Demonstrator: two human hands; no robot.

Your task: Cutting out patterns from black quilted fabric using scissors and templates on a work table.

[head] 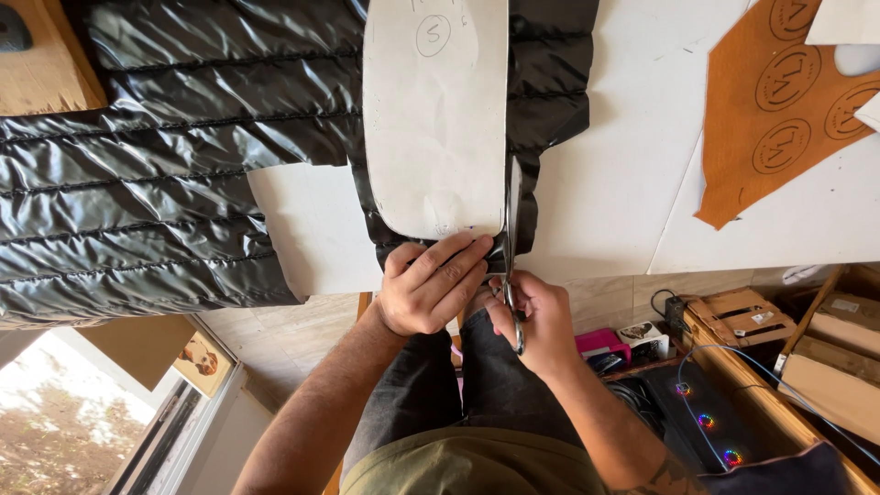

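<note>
Lying flat on the white table [623, 174], a pale paper pattern [438, 119] with a rounded near end is pinned down on a black quilted fabric [174, 156] by the left hand [429, 286]. That hand is laid palm down with its fingers held close together, the fingertips pressed on the near edge of the pattern and on the fabric showing below it. Just to the right of those fingertips, a pair of scissors [511, 247] is gripped by the right hand [541, 321], whose fingers are curled through and around the handles. The blades are pointed away from the body and are set along the right edge of the pattern, over the fabric; how far they are parted cannot be told.

Far to the right of the right hand, an orange-brown leather piece [779, 110] stamped with round marks is seen on the table. Below the table edge, near the right forearm, a wooden crate [742, 316] and a pink box [598, 343] are seen.
</note>
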